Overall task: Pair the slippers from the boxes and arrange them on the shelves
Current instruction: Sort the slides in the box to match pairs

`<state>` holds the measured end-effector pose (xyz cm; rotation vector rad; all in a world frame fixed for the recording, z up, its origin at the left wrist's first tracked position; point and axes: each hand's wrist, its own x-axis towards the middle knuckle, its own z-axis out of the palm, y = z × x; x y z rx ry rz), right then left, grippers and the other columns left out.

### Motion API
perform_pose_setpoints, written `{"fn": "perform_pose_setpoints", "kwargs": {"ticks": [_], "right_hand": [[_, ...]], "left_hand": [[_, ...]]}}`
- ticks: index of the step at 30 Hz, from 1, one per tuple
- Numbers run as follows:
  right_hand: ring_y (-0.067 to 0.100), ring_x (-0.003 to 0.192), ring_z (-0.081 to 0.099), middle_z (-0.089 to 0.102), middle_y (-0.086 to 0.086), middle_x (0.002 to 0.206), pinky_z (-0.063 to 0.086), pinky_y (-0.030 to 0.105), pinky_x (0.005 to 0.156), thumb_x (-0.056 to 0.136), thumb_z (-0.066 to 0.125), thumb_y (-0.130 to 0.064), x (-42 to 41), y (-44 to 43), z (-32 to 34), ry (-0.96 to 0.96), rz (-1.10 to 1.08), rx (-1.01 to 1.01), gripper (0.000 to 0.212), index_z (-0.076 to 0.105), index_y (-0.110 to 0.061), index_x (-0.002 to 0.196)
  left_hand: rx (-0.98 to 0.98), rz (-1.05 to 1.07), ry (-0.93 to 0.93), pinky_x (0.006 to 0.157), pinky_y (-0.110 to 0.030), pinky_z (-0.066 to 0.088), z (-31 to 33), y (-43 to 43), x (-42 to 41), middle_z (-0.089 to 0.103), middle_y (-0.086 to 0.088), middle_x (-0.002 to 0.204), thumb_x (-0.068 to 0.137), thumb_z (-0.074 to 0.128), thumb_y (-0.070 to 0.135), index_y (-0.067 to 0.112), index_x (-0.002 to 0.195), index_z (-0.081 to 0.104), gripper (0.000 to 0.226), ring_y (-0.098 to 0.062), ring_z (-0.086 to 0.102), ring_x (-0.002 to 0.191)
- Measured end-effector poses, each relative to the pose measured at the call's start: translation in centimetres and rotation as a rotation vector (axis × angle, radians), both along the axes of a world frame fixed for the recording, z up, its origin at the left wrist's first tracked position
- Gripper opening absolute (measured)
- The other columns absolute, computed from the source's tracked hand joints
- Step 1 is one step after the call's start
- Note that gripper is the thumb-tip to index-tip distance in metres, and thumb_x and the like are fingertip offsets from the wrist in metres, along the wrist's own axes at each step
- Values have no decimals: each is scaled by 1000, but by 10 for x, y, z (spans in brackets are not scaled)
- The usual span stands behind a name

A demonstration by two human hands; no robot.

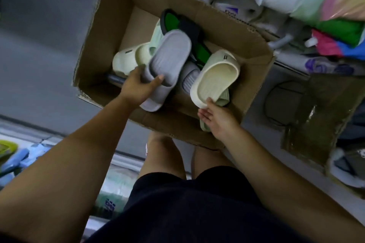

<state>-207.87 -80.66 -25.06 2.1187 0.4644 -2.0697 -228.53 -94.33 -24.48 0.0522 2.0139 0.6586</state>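
Your left hand (138,88) grips a grey slipper (169,57) by its side, holding it over the open cardboard box (227,25). Your right hand (216,119) pinches the heel of a cream slipper (215,77) at the box's near right side, with a pale green slipper (204,126) beneath it. A second cream slipper (126,59) lies in the box just beside your left hand.

Inside the cardboard box (118,2), the far-left corner floor lies bare (walls stand tall around it); piled slippers (192,31) crowd its middle and right.
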Motion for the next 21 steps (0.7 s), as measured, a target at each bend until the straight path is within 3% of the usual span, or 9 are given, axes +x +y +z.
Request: {"fn": "perform_pose_setpoints", "kwargs": {"ticks": [3,5,7,9,11,13,15,19,21], "right_hand": [[23,92,68,68,15,99,58,34,80,98,62,-18,5,-8,26,30,36,98,14,65,-7,108],[24,91,69,70,15,102,60,37,84,98,63,-16,8,-15,40,65,108,203,13,66,-9,108],[22,93,71,71,11,107,60,37,87,98,63,-18,11,-21,49,108,231,279,18,66,-9,114],[18,97,72,72,6,113,59,34,88,97,64,-21,13,-24,51,126,435,313,27,64,-9,122],[14,103,69,70,0,118,56,29,91,97,66,-24,14,-24,45,130,674,367,34,63,-11,128],[12,108,65,68,-3,118,51,19,88,98,64,-26,14,-18,37,145,901,441,35,63,-13,130],[16,110,64,68,-1,119,50,19,87,100,60,-23,10,-9,28,170,1047,458,33,64,-12,131],[24,118,62,67,6,127,50,43,103,101,57,-29,-5,13,11,174,1295,432,38,62,-8,134],[18,121,57,62,-1,130,46,37,104,103,54,-26,-18,22,10,178,1375,431,40,58,-7,137]], "left_hand": [[70,-47,-156,91,-27,53,6,2,26,67,7,111,91,68,50,25,120,64,38,-10,64,103],[134,-4,-186,81,-18,53,9,1,46,71,4,108,96,61,51,21,117,69,37,-11,67,103],[167,174,-177,77,-17,51,17,2,53,73,5,103,100,54,50,23,108,72,34,-7,67,99],[220,395,-185,87,-21,53,25,4,43,73,11,103,100,52,51,29,102,70,28,-1,67,99],[312,567,-267,98,-35,54,31,1,20,72,7,118,97,53,57,26,115,68,39,-10,68,113],[347,656,-300,98,-45,55,37,-6,-4,70,-1,128,92,55,65,21,130,63,58,-20,66,119],[269,613,-254,91,-41,59,44,-17,-23,69,-1,126,92,56,64,21,132,62,59,-21,67,117],[216,494,-193,75,-30,62,47,-46,-32,72,-5,113,103,54,35,14,120,66,30,-21,72,104],[183,506,-202,76,-32,63,48,-62,-31,70,-15,115,104,55,28,6,119,66,29,-28,71,104]]}}
